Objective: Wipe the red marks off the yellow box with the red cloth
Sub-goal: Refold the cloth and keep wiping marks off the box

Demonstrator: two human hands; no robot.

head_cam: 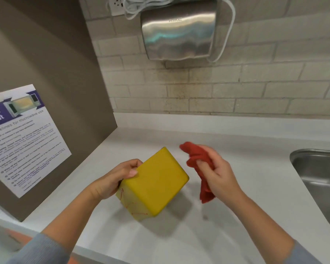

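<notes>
box: the yellow box (156, 181) is held tilted, one corner pointing far, over the middle of the white worktop (179, 241); the shadow under it suggests it is lifted clear.
marks: the red marks (133, 205) sit on the low near-left face, turned toward the person; the big upper face looks clean.
box handling: probably light, since one hand carries it by a single edge. its walls look stiff and smooth, perhaps a little slippery, so a firm wipe could twist it in the grip. a hold across two opposite clean faces would steady it and leave the marked face free.
cloth: the red cloth (197, 159) is bunched, with a limp tail hanging down; it is just right of the box and not touching it.
cloth handling: soft and floppy, so it is best wadded into a pad behind the fingertips so that pressure reaches the marks.
left hand: the left hand (112, 180) grips the box's left edge, thumb on the upper face and the other fingers (135, 162) curled round the far side, partly hidden; the forearm comes in from near left.
right hand: the right hand (217, 174) has its fingers curled round the cloth, back of the hand up; the forearm comes in from near right.
around: a steel sink (320, 180) is at the right and a hand dryer (179, 29) is on the far tiled wall.
</notes>
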